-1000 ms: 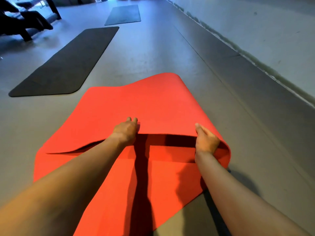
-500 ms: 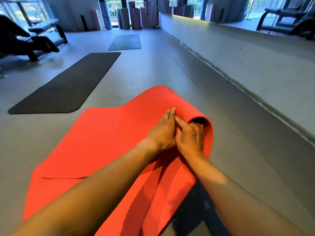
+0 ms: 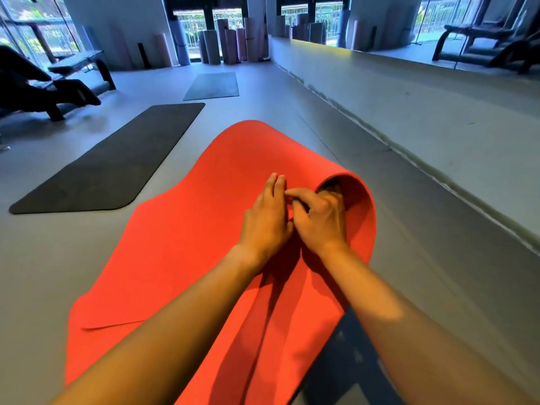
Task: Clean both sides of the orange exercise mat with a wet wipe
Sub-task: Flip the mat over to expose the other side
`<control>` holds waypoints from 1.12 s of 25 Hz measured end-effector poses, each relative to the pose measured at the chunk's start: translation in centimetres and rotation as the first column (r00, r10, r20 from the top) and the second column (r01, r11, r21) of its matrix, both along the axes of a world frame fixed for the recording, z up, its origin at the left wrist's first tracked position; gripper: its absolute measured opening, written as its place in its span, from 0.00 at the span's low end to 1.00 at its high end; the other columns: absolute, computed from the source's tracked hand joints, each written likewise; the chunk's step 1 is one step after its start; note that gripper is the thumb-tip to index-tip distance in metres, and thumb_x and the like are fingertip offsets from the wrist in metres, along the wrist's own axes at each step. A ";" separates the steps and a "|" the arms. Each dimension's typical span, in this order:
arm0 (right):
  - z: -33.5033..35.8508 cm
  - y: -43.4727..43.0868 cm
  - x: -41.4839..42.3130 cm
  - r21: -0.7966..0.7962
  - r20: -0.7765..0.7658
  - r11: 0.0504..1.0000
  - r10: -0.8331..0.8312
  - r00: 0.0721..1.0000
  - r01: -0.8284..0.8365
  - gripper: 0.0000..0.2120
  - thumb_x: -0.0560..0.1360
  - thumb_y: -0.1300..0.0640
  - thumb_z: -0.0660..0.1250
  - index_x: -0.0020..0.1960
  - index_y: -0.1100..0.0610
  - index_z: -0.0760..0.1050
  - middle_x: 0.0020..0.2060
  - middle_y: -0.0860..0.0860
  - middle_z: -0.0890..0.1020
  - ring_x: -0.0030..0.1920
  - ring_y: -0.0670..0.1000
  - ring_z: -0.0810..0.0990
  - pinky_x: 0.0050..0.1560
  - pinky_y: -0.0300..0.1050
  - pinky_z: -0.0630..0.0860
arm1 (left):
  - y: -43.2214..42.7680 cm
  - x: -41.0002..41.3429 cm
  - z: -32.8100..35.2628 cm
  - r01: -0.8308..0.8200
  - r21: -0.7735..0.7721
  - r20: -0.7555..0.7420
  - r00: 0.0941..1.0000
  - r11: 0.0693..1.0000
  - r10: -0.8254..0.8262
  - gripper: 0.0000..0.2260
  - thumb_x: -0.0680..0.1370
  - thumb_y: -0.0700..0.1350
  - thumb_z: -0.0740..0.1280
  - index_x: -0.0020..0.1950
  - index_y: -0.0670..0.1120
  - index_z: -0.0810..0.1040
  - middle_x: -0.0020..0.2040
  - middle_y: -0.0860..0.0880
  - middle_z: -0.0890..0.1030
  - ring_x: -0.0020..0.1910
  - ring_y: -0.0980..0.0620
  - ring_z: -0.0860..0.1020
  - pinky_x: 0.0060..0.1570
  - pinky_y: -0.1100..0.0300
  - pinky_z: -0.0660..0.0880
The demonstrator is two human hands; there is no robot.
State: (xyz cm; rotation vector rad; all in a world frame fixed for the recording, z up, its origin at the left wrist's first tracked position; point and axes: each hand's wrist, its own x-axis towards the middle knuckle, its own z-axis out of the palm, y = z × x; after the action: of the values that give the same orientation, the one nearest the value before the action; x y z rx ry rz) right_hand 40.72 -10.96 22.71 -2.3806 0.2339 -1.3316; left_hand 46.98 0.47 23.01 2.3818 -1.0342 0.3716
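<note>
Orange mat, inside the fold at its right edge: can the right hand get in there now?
Likely yes: the right hand curls its fingers into the open fold and nothing blocks it. The left hand lies flat on the orange mat beside it.

Grey floor – black mat, rolled mats by bright windows.

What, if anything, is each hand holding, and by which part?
The right hand grips the orange mat at the curled fold on its right edge, reaching into the loop. The left hand only presses flat on top of it.
</note>
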 end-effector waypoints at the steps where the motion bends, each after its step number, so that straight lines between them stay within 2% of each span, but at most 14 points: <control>1: -1.7 0.4 -0.2 0.092 -0.047 0.996 0.004 0.999 0.000 0.12 0.74 0.53 0.65 0.52 0.47 0.85 0.35 0.54 0.85 0.37 0.57 0.82 0.49 0.53 0.77 | 0.5 0.4 -1.0 0.004 0.087 -0.011 1.000 0.996 -0.003 0.34 0.76 0.48 0.67 0.79 0.45 0.58 0.80 0.43 0.59 0.73 0.41 0.69 0.56 0.43 0.76; 2: -3.6 0.7 -0.6 0.193 -0.144 0.981 0.041 0.989 -0.013 0.13 0.76 0.52 0.65 0.56 0.46 0.84 0.39 0.53 0.86 0.41 0.56 0.84 0.50 0.52 0.78 | 1.0 0.8 -2.1 0.005 0.199 -0.026 1.000 0.980 0.000 0.33 0.76 0.50 0.67 0.79 0.46 0.60 0.79 0.43 0.62 0.72 0.41 0.71 0.56 0.43 0.76; 4: -7.6 1.0 -1.8 0.424 -0.387 0.906 0.162 0.908 0.019 0.17 0.80 0.50 0.64 0.68 0.45 0.77 0.57 0.54 0.85 0.58 0.57 0.82 0.59 0.50 0.77 | 2.1 1.3 -5.0 0.031 0.379 -0.050 0.999 0.925 -0.013 0.24 0.76 0.52 0.67 0.70 0.48 0.68 0.69 0.42 0.73 0.63 0.38 0.77 0.51 0.44 0.78; 6: -11.0 0.9 -2.9 0.603 -0.495 0.784 0.224 0.839 0.147 0.22 0.81 0.53 0.63 0.75 0.47 0.69 0.66 0.58 0.79 0.66 0.59 0.77 0.64 0.50 0.72 | 2.6 0.5 -8.2 0.075 0.497 -0.077 0.996 0.865 -0.042 0.15 0.75 0.49 0.66 0.60 0.49 0.70 0.57 0.44 0.77 0.54 0.38 0.79 0.43 0.47 0.76; 8: -12.4 0.6 -3.6 0.659 -0.481 0.724 0.196 0.855 0.205 0.24 0.81 0.58 0.62 0.76 0.49 0.67 0.67 0.60 0.78 0.66 0.60 0.77 0.62 0.49 0.70 | 2.6 -1.0 -10.7 0.083 0.578 -0.081 0.996 0.812 -0.045 0.20 0.74 0.48 0.67 0.64 0.49 0.68 0.58 0.46 0.75 0.56 0.39 0.78 0.39 0.49 0.72; 10: -13.0 -0.5 -4.1 0.661 -0.435 0.717 0.124 0.892 0.223 0.23 0.81 0.61 0.61 0.75 0.50 0.69 0.65 0.60 0.79 0.65 0.61 0.77 0.62 0.51 0.71 | 2.4 -1.6 -12.3 0.018 0.626 -0.073 0.997 0.779 0.036 0.30 0.73 0.50 0.71 0.72 0.49 0.63 0.64 0.45 0.72 0.59 0.38 0.76 0.40 0.49 0.73; 12: -13.5 -2.7 -5.1 0.694 -0.384 0.657 -0.009 0.923 0.295 0.21 0.82 0.62 0.59 0.73 0.51 0.72 0.65 0.61 0.79 0.64 0.62 0.77 0.62 0.52 0.71 | 2.3 -1.7 -13.0 -0.061 0.693 -0.077 0.984 0.718 0.158 0.40 0.72 0.53 0.73 0.77 0.45 0.57 0.72 0.38 0.67 0.63 0.33 0.74 0.49 0.45 0.77; 14: -14.0 -4.8 -6.4 0.718 -0.363 0.571 -0.183 0.914 0.399 0.20 0.83 0.63 0.56 0.72 0.53 0.73 0.65 0.60 0.79 0.65 0.62 0.76 0.63 0.51 0.70 | 2.2 -1.8 -13.3 -0.051 0.744 -0.129 0.967 0.666 0.219 0.44 0.74 0.57 0.70 0.81 0.43 0.50 0.76 0.30 0.60 0.65 0.28 0.73 0.57 0.42 0.76; 16: -13.8 -5.9 -7.6 0.727 -0.341 0.484 -0.360 0.868 0.487 0.20 0.83 0.64 0.55 0.71 0.53 0.74 0.67 0.58 0.78 0.66 0.60 0.75 0.62 0.48 0.69 | 0.8 -2.8 -13.4 0.078 0.719 -0.258 0.953 0.691 0.160 0.43 0.77 0.58 0.65 0.82 0.43 0.45 0.77 0.27 0.56 0.67 0.29 0.73 0.61 0.44 0.74; 19: -12.9 -7.4 -10.0 0.729 -0.319 0.391 -0.532 0.784 0.562 0.22 0.82 0.64 0.54 0.73 0.51 0.72 0.68 0.56 0.77 0.66 0.59 0.75 0.59 0.48 0.67 | -2.9 -5.5 -13.2 0.233 0.605 -0.418 0.907 0.762 0.054 0.39 0.79 0.56 0.61 0.83 0.44 0.43 0.76 0.28 0.59 0.69 0.31 0.71 0.66 0.46 0.70; 21: -12.9 -9.2 -12.3 0.693 -0.377 0.393 -0.516 0.769 0.604 0.22 0.84 0.60 0.53 0.75 0.47 0.69 0.68 0.56 0.77 0.65 0.60 0.76 0.60 0.48 0.69 | -5.6 -7.2 -13.4 0.287 0.521 -0.493 0.870 0.804 0.009 0.38 0.80 0.55 0.59 0.83 0.45 0.44 0.74 0.29 0.65 0.70 0.33 0.71 0.68 0.48 0.69; 23: -13.2 -10.5 -14.6 0.644 -0.418 0.505 -0.396 0.818 0.574 0.20 0.85 0.53 0.53 0.76 0.46 0.68 0.69 0.53 0.77 0.66 0.58 0.76 0.62 0.47 0.70 | -8.4 -9.2 -13.7 0.341 0.456 -0.564 0.825 0.822 -0.029 0.37 0.80 0.55 0.59 0.83 0.44 0.45 0.73 0.30 0.67 0.70 0.35 0.71 0.69 0.50 0.69; 25: -13.5 -10.9 -16.4 0.609 -0.389 0.650 -0.255 0.885 0.455 0.20 0.84 0.50 0.58 0.75 0.48 0.69 0.69 0.53 0.78 0.67 0.57 0.76 0.64 0.47 0.70 | -11.0 -11.5 -13.8 0.379 0.391 -0.625 0.778 0.839 -0.060 0.39 0.79 0.57 0.58 0.83 0.43 0.45 0.72 0.31 0.69 0.70 0.36 0.71 0.67 0.51 0.69; 28: -13.2 -13.2 -19.4 0.566 -0.379 0.704 -0.240 0.894 0.429 0.22 0.82 0.52 0.64 0.75 0.52 0.70 0.68 0.54 0.78 0.68 0.56 0.75 0.66 0.46 0.68 | -15.3 -16.3 -13.7 0.414 0.245 -0.730 0.674 0.877 -0.114 0.37 0.81 0.57 0.58 0.83 0.43 0.45 0.74 0.33 0.69 0.72 0.38 0.70 0.67 0.53 0.68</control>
State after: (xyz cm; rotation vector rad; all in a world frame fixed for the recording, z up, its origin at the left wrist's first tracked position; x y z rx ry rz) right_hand 21.31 -24.15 9.55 -1.9493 1.0808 -0.8307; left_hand 30.65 -14.80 9.26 2.2984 -1.1101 -0.8903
